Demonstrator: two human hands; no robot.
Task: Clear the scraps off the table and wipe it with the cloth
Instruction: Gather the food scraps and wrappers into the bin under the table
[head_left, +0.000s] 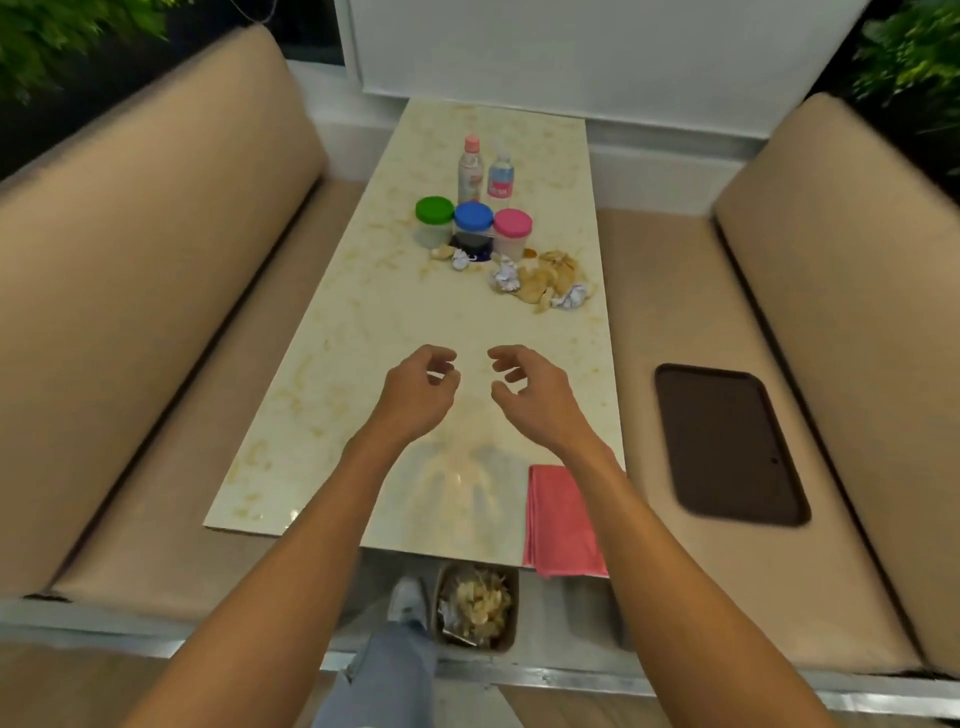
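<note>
scraps (540, 280) lie well beyond left hand (415, 389) and right hand (535, 395), both loosely curled, empty.

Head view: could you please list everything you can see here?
table: one, cream marbled, between the benches
benches: two, beige, either side
jars: three, green, blue, pink lids, mid-table
bottles: two, clear, behind the jars
scraps: one scatter, tan and white, before the jars
cloth: one, pink, table's near right corner
tray: one, dark brown, right bench seat
bin: one, brown, floor below the near edge
left hand: one, empty, over the table
right hand: one, empty, over the table
</note>
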